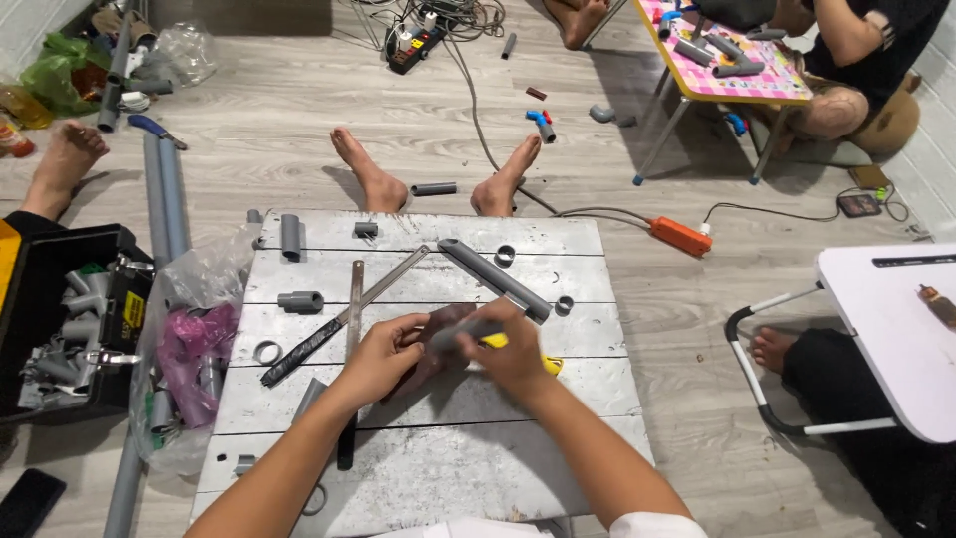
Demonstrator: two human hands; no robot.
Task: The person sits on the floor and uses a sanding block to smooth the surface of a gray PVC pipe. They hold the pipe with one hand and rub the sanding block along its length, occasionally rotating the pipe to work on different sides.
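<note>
Gripping grey pipe piece (460, 334) between both hands' fingers (406, 329), above board (418, 468)

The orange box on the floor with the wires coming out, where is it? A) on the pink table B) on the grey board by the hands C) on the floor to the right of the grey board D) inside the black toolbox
C: the orange box lies on the wooden floor just past the right edge of the grey board, its cables trailing off over the floor.
</note>
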